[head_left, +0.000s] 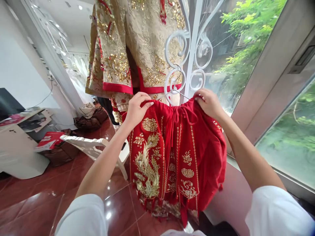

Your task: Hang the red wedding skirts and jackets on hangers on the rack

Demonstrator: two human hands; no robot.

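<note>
"What's in my grips?"

"The skirt [177, 157]. My left hand [139, 109] is clamped on one end of its waistband [162, 104], my right hand [208, 101] on the other."

"How does it lie from them?"

"It hangs below both; the waistband runs crosswise from hand to hand, ties [176, 118] midway. I'd call neither hand clearly nearer that middle."

"And the hanger [181, 94]?"

"Just above the skirt's waistband, between my hands. Whether fingers pinch it too, I can't tell."

"Farther off?"

"White scrollwork [191, 59] above and behind the skirt, then the gold jacket [152, 49]."
</note>
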